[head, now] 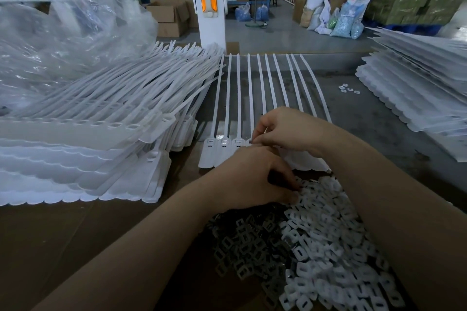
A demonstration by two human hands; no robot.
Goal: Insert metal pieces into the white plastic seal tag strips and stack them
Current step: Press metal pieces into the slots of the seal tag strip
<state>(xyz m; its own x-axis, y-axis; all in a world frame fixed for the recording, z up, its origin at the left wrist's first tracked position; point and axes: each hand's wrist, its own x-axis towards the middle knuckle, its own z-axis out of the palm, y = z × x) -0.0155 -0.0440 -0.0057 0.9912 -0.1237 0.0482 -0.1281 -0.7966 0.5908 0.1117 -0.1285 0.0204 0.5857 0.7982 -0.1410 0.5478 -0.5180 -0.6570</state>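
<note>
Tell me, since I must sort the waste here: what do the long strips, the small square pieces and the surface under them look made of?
Strips: matte white plastic, slightly bowed, so flexible. Small square pieces: probably thin metal, glinting pale in light, grey in shadow. Surface: dull brown, likely cardboard.

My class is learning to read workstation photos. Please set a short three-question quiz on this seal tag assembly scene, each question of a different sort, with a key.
1. True or false: the big stack of seal tag strips lies to the person's left.
2. Which hand is at the heads of the flat sheet of strips? A left hand B right hand
3. Fill in: the left hand's fingers reach into the pile of ____ pieces.

Key: 1 true; 2 B; 3 metal
</note>
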